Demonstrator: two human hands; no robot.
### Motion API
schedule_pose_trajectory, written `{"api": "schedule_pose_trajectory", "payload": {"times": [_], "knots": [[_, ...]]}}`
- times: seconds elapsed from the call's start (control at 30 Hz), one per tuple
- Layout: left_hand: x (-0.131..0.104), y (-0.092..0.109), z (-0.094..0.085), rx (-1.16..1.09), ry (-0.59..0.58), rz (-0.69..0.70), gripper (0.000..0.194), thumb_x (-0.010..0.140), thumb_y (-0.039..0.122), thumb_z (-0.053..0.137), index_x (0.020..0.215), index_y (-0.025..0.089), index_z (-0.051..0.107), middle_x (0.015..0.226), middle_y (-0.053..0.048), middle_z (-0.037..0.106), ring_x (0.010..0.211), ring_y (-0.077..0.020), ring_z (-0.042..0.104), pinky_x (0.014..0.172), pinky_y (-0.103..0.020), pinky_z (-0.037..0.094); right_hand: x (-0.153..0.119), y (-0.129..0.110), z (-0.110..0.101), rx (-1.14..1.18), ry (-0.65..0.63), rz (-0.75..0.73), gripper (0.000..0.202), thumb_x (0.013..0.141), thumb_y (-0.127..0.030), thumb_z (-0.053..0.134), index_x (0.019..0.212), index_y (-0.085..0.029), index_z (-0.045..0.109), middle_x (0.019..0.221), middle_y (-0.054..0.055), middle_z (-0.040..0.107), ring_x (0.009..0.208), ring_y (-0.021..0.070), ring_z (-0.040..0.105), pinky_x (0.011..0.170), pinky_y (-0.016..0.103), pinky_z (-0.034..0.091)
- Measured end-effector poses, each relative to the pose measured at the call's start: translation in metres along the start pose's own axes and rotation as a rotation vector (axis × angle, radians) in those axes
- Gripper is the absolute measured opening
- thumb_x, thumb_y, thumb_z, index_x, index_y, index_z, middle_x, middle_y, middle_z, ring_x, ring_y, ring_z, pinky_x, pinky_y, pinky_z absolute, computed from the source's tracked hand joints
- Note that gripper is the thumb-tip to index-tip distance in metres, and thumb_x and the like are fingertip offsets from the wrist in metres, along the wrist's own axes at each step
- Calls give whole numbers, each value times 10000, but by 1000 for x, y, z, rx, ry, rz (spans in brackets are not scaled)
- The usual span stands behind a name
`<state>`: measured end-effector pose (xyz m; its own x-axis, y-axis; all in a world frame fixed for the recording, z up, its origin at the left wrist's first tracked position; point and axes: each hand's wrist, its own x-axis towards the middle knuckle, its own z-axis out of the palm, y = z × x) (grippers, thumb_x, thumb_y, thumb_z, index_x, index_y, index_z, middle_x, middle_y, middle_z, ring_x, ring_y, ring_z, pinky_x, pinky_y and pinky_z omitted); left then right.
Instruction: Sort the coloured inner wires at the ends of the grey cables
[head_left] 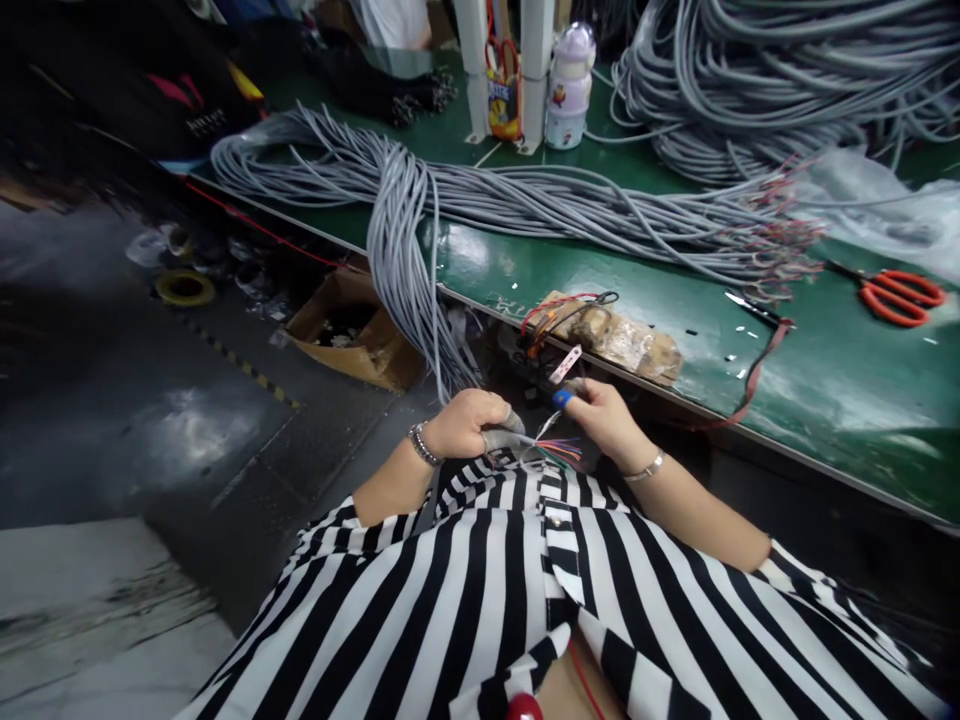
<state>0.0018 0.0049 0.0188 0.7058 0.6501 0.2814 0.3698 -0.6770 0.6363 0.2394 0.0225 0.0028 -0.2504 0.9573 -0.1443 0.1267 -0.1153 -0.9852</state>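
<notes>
The grey cable (527, 439) sits in the left hand's (474, 424) closed grip, coloured wires (561, 450) fanning toward the right hand (604, 418), pinched shut, its hold unclear. A cardboard box (379, 362) contains dark contents; a smaller yellow holder (505, 108), red-handled scissors (502, 58).

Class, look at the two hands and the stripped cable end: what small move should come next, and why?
Probably the right hand should draw the pale strand clear of the coloured wires: the left hand steadies the cable end, the wires fan out loose, and the strand rises beside them toward the right fingertips.
</notes>
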Motion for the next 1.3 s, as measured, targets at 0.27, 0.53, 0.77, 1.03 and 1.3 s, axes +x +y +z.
{"api": "schedule_pose_trajectory", "payload": {"times": [0.27, 0.53, 0.77, 1.03, 1.3], "knots": [[-2, -1, -12, -238, 279, -87, 311, 849, 445, 667, 832, 144, 741, 733, -85, 726, 663, -146, 677, 643, -239, 535, 13, 18, -22, 447, -12, 181, 557, 754, -737, 582, 665, -196, 484, 486, -80, 337, 385, 28, 103, 348, 194, 77], [32, -22, 5, -511, 394, -256, 408, 751, 506, 746, 841, 108, 738, 766, -87, 737, 670, -157, 676, 652, -263, 563, 37, 2, -14, 500, -271, 199, 583, 729, -756, 604, 672, -196, 452, 487, -94, 311, 398, 33, 120, 346, 171, 92], [43, -42, 17, -644, 354, -310, 407, 699, 477, 795, 831, 97, 738, 740, -73, 731, 652, -147, 662, 660, -259, 554, 34, 14, 2, 494, 124, 63, 505, 670, -591, 771, 683, -201, 452, 485, -96, 383, 387, 22, 222, 354, 152, 154], [44, -43, 21, -667, 271, -293, 336, 733, 412, 785, 830, 93, 742, 748, -66, 723, 667, -126, 641, 679, -227, 525, 37, 20, 8, 654, -28, 154, 561, 692, -714, 687, 653, -185, 505, 454, -83, 360, 388, 32, 198, 347, 177, 154], [47, -50, 26, -702, 195, -285, 381, 713, 451, 792, 821, 90, 737, 733, -61, 712, 661, -127, 625, 670, -226, 501, 36, 9, 15, 683, 64, 86, 540, 652, -669, 751, 634, -166, 556, 484, -65, 406, 409, 34, 246, 364, 196, 184]]}}
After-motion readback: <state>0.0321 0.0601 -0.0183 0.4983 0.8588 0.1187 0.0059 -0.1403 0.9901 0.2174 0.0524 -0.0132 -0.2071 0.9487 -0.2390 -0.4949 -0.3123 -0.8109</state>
